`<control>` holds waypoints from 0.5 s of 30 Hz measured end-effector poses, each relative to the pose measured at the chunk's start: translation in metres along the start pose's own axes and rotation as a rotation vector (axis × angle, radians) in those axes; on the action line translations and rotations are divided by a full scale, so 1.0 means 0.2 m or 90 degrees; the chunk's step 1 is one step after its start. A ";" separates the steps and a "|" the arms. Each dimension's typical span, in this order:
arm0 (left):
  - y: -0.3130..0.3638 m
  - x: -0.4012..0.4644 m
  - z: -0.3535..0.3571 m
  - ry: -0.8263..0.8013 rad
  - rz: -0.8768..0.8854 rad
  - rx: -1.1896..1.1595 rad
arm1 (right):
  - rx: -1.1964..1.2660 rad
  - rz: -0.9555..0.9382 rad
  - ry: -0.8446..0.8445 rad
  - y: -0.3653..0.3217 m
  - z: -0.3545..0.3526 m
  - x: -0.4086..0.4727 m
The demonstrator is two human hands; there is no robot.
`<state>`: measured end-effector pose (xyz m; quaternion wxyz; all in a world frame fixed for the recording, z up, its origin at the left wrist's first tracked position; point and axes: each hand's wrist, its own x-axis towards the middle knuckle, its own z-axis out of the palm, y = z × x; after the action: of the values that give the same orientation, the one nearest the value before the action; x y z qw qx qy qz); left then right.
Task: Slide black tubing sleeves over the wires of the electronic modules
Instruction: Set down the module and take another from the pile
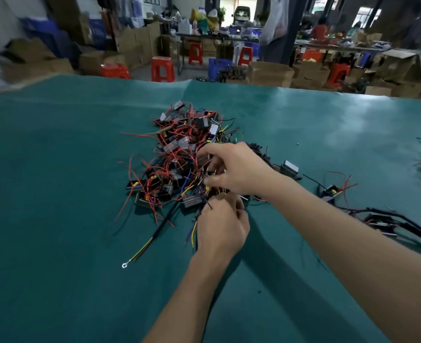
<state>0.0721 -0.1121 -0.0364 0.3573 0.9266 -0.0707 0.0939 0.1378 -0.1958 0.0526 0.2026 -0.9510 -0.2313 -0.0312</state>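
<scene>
Both hands pinch wires at the pile's [179, 154] 5 o'clock edge: left hand [220, 229] holds a thin black piece, right hand [236, 169] curls on wires. Next, thread the sleeve on carefully.

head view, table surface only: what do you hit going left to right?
Ring terminal on the yellow-black lead → pile of unsleeved modules with red wires → left hand → single module lying apart → sleeved modules with black tubing.

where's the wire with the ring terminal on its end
In the head view, the ring terminal lies on the green mat, near left of the module pile and left of the left hand.
</scene>
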 end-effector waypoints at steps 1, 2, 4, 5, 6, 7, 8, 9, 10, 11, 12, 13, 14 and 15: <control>0.00 0.00 0.00 0.004 0.002 -0.010 | -0.014 -0.013 0.001 -0.02 0.03 0.03; 0.00 0.00 -0.01 0.005 0.003 -0.020 | -0.035 -0.020 0.007 -0.03 0.05 0.05; -0.01 0.00 -0.01 0.008 0.004 -0.040 | -0.038 -0.028 0.036 -0.04 0.07 0.07; -0.02 0.01 -0.01 0.009 0.005 -0.045 | -0.022 -0.032 0.055 -0.03 0.07 0.08; -0.02 0.01 -0.01 0.013 0.002 -0.048 | -0.007 -0.034 0.074 -0.02 0.06 0.09; -0.02 0.01 -0.01 0.021 -0.002 -0.051 | 0.009 -0.031 0.094 -0.01 0.04 0.09; -0.01 0.01 -0.01 0.032 0.000 -0.054 | 0.028 -0.020 0.118 0.00 0.01 0.10; -0.01 0.01 -0.01 0.047 0.008 -0.066 | 0.055 -0.001 0.143 0.02 -0.02 0.10; -0.01 0.02 -0.01 0.063 0.017 -0.087 | 0.095 0.023 0.166 0.03 -0.07 0.11; -0.02 0.02 -0.01 0.079 0.024 -0.108 | 0.154 0.047 0.180 0.05 -0.11 0.11; -0.02 0.02 -0.01 0.096 0.030 -0.121 | 0.225 0.067 0.187 0.06 -0.17 0.10; -0.03 0.02 -0.01 0.115 0.034 -0.124 | 0.287 0.081 0.190 0.07 -0.22 0.10; -0.04 0.03 -0.01 0.138 0.037 -0.126 | 0.328 0.088 0.188 0.08 -0.27 0.09; -0.05 0.03 -0.01 0.163 0.035 -0.132 | 0.346 0.093 0.186 0.08 -0.33 0.07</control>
<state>0.0790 -0.1043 -0.0396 0.4543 0.8629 -0.0595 0.2131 0.1594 -0.2283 0.1091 0.4821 -0.8617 -0.1305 -0.0895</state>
